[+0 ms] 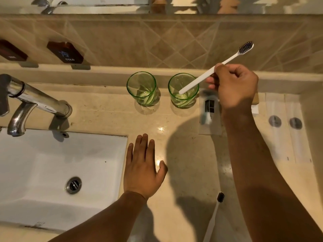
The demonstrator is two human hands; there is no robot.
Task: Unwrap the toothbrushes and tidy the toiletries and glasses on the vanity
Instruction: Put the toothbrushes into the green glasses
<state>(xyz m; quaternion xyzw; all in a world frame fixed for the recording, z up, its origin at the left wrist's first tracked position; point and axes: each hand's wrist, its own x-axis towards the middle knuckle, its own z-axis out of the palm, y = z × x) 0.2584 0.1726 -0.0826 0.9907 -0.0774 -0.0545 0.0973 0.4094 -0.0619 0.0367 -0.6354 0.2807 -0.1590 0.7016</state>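
Note:
My right hand (233, 85) pinches a white toothbrush (199, 80) with dark bristles; its handle end dips into the right green glass (183, 100), bristles pointing up and right. A second green glass (142, 97) stands just left of it with nothing inside. My left hand (142, 169) rests flat on the marble counter (183, 172) beside the sink, fingers straight. A second unwrapped toothbrush (215, 213) lies on the counter near the front, partly under my right forearm. A clear packet with a small tube (208, 110) lies right of the glasses.
A white sink (52, 172) with a chrome faucet (31, 100) fills the left. Two long white wrapped sachets (286, 126) lie at the right. Hot and cold labels (65, 52) sit on the tiled wall, under a mirror.

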